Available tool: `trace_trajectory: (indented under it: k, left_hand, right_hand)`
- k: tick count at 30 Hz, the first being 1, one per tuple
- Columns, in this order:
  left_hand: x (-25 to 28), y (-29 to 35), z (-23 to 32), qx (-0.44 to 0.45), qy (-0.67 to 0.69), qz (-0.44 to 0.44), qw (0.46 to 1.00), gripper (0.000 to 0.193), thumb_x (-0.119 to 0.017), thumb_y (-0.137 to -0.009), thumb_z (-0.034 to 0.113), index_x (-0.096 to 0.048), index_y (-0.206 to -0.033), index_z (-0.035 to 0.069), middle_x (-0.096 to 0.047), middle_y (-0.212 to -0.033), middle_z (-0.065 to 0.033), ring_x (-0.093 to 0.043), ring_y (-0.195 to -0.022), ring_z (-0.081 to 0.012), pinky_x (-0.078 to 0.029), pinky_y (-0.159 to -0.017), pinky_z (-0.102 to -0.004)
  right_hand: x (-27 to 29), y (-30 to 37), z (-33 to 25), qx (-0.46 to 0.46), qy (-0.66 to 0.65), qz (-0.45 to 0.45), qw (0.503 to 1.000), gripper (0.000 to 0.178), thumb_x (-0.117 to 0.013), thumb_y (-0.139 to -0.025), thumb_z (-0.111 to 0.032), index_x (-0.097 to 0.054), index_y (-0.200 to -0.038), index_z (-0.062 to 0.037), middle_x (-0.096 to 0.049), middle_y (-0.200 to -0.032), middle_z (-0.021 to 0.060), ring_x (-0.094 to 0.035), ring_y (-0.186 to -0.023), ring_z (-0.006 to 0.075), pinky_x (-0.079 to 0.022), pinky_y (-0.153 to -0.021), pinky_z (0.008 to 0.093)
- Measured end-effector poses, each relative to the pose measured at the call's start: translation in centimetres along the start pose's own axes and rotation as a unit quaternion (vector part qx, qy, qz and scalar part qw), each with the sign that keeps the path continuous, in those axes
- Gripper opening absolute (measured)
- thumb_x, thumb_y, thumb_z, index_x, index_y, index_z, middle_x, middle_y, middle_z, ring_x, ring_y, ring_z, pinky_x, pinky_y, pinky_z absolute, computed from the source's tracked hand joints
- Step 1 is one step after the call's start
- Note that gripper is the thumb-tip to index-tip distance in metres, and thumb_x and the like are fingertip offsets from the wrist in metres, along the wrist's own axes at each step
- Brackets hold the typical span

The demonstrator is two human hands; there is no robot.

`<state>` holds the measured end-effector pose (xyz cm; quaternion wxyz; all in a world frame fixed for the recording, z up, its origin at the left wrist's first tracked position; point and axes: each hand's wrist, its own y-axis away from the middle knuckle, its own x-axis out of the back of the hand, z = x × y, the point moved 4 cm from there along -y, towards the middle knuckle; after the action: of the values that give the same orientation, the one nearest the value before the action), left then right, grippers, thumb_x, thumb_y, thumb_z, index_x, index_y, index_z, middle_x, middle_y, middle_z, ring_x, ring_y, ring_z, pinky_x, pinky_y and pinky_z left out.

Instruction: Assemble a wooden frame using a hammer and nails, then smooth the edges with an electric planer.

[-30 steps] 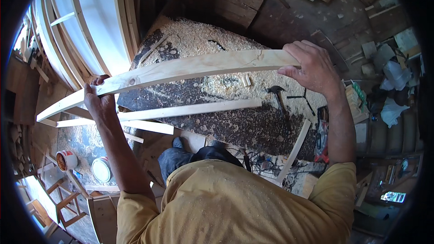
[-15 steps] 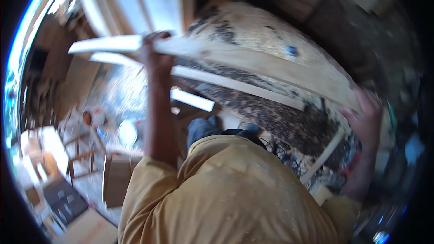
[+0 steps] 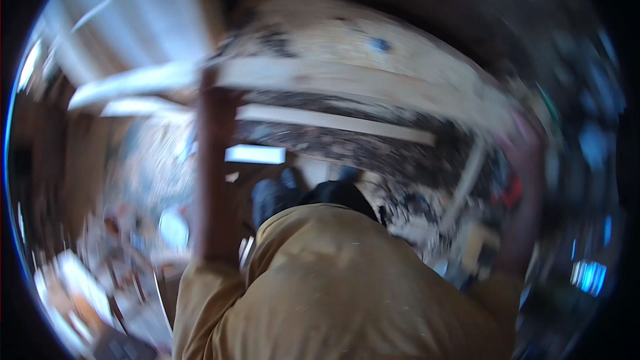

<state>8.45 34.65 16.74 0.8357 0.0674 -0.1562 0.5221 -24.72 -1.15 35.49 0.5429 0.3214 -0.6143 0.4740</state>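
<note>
A long pale wooden board (image 3: pixel 347 79) lies across the head view from left to right, held in both of my hands. My left hand (image 3: pixel 219 87) is closed around it toward its left part, and a stretch of board sticks out past that hand. At the board's right end my right hand (image 3: pixel 523 135) grips it, though motion smears the fingers. A narrower wooden strip (image 3: pixel 340 122) runs below the board, passing behind my left forearm; what supports it is hard to see. Nearer to me is a short pale wood piece (image 3: pixel 255 154).
Beyond the board spreads a large slab of wood (image 3: pixel 313 17) with dark rough patches and a small blue thing (image 3: pixel 380 45) on it. A slanting wooden bar (image 3: pixel 465 180) stands at right, near a red thing (image 3: pixel 508 190). A round whitish object (image 3: pixel 174 229) is at lower left.
The whole view has swung and become more blurred. Against it, the board lies more level, its left end lower in the picture. Both hands keep their hold on it.
</note>
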Motion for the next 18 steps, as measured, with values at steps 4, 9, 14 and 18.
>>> trace_trajectory:
  k: [4, 9, 14, 18]
  left_hand:
    - [4.6, 2.5, 0.4, 0.166, 0.019, -0.074, 0.983, 0.032, -0.053, -0.094, 0.027, -0.059, -0.102, -0.004, -0.063, -0.078, -0.0097, -0.059, -0.076, -0.0176, -0.048, -0.074, -0.0311]
    - [-8.3, 5.4, 22.7, -0.473, -0.282, -0.029, 0.835, 0.057, -0.071, -0.077, 0.037, -0.054, -0.119, 0.004, -0.059, -0.112, -0.0132, -0.056, -0.102, -0.0299, -0.041, -0.092, -0.0424]
    - [-19.0, 4.1, 23.1, -0.379, -0.266, -0.222, 0.858, 0.063, -0.072, -0.073, 0.044, -0.054, -0.12, 0.006, -0.061, -0.108, -0.016, -0.058, -0.1, -0.0329, -0.045, -0.085, -0.0423]
    - [-19.1, 4.1, 22.2, -0.376, -0.278, -0.203, 0.86, 0.061, -0.065, -0.081, 0.048, -0.053, -0.118, 0.002, -0.062, -0.101, -0.0182, -0.062, -0.091, -0.0336, -0.048, -0.077, -0.0389]
  right_hand:
    - [0.7, -2.2, 0.0, 0.098, -0.032, 0.019, 0.994, 0.049, -0.081, -0.064, -0.025, -0.062, -0.103, -0.0016, -0.063, -0.096, 0.0137, -0.061, -0.09, 0.0291, -0.049, -0.078, 0.0373]
    - [0.7, -1.9, 0.4, 0.063, 0.0, 0.015, 0.998, 0.037, -0.076, -0.072, -0.033, -0.064, -0.096, -0.0073, -0.061, -0.079, 0.0097, -0.063, -0.081, 0.0257, -0.05, -0.073, 0.0378]
    - [4.9, 1.7, 4.1, 0.163, -0.135, 0.238, 0.948, 0.054, -0.057, -0.087, -0.047, -0.054, -0.121, -0.0053, -0.055, -0.122, 0.0208, -0.056, -0.111, 0.0297, -0.043, -0.093, 0.0431]
    - [-6.4, 14.4, 20.9, -0.376, -0.202, 0.225, 0.876, 0.021, -0.062, -0.087, -0.022, -0.06, -0.098, -0.0039, -0.064, -0.08, 0.0099, -0.063, -0.075, 0.0151, -0.05, -0.065, 0.0287]
